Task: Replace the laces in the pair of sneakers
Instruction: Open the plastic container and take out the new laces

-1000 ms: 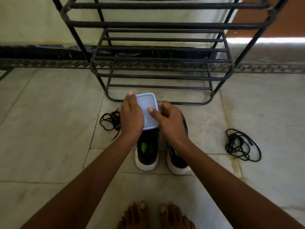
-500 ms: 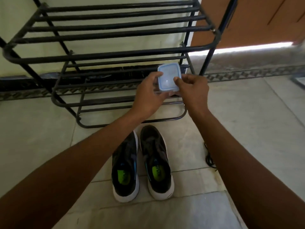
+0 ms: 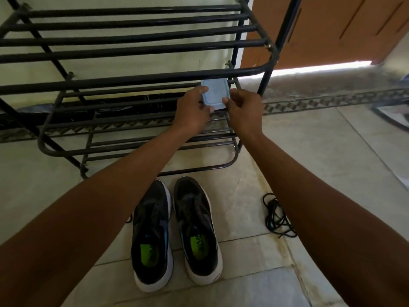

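Both hands meet at a small blue-lidded container: the left hand curls its fingers around the container's left edge, and the right hand pinches its right edge between thumb and fingers. A second ago the container was held low, directly over the sneakers; half a second ago it had risen to the rack's height; now it sits at the middle tier of the black metal shoe rack, near that tier's right end, just under the front bar. Whether it already rests on the bars or is still carried I cannot tell. My reading is that the container is being put away on the rack, a tidying step rather than lacing itself.

Counting outward: one container, two hands, one rack with three barred tiers in view. Two dark sneakers with white soles stand side by side on the tiled floor, nearer than the rack, toes pointing toward it; their lacing is too dark to judge. One loose bundle of black laces lies to the sneakers' right, well apart from the hands. A trace of something dark shows left of the left sneaker, mostly hidden by the arm.
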`<state>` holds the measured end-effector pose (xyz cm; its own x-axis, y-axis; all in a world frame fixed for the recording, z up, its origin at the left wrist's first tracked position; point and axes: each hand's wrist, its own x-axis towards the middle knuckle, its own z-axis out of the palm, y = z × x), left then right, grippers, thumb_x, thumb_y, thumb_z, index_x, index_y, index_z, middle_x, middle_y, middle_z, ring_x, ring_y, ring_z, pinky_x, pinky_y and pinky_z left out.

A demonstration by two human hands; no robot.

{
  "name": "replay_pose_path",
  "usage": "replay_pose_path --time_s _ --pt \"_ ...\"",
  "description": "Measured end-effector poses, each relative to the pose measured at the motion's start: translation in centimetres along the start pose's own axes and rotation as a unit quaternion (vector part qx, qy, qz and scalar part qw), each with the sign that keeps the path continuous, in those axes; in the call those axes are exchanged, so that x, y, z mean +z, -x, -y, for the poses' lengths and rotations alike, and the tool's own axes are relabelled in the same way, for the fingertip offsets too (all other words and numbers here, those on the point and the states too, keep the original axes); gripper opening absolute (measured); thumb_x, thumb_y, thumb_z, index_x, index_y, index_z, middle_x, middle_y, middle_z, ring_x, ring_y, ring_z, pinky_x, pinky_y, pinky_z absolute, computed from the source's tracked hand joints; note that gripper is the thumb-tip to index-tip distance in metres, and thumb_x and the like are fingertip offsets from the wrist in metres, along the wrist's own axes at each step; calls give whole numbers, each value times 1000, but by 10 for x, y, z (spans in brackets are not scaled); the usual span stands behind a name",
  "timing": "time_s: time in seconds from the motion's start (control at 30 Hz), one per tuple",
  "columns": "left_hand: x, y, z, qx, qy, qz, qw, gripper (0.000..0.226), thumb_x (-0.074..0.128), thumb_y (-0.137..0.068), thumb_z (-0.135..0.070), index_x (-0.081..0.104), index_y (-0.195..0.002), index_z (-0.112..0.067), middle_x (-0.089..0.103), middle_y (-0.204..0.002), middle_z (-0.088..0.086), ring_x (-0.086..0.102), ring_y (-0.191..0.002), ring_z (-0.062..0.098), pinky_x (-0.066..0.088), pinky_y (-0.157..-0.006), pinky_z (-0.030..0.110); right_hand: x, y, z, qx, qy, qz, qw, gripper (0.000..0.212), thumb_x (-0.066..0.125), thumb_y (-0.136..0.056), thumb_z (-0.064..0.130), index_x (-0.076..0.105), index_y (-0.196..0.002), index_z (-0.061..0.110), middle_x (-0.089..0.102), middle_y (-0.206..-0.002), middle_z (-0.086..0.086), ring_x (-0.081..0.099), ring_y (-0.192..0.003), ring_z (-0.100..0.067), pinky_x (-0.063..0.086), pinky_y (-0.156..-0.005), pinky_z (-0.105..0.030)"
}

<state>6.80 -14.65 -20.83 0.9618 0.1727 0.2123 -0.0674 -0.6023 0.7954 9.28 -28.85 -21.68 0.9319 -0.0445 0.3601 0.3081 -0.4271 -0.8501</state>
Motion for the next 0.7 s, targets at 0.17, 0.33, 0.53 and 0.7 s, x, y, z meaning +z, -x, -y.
replay_pose_path --time_s 0.17,0.33,0.53,0.7 --pt "0 -4 5 -13 9 8 1000 54 72 -93 -8 50 -142 -12 55 -142 13 63 -118 22 55 -70 12 5 2 -1 11 14 6 1000 31 64 -98 19 69 -126 6 75 -113 -7 70 -101 -8 58 -82 -16" --pt "-5 7 -4 9 13 2 1000 64 76 -89 -8 44 -144 -14 56 -139 12 62 -118 20 53 -76 13 -2 18 12 24 6 -47 999 23 65 -96 21 70 -115 8 71 -95 1 66 -86 -2 56 -71 -12" --pt "-9 60 -14 19 42 -141 989 41 71 -90 -6 57 -128 -13 58 -126 5 60 -102 10 49 -76 6 -19 72 22 23 -58 -125 990 19 65 -95 20 68 -112 13 69 -103 2 63 -93 -3 49 -76 -10" --pt "-17 134 -3 19 90 -210 973 27 67 -94 -8 60 -120 -13 62 -117 2 62 -105 10 55 -86 23 -9 129 28 27 -97 -46 994 6 65 -95 12 69 -100 11 70 -92 -1 66 -83 -10 53 -72 -20"
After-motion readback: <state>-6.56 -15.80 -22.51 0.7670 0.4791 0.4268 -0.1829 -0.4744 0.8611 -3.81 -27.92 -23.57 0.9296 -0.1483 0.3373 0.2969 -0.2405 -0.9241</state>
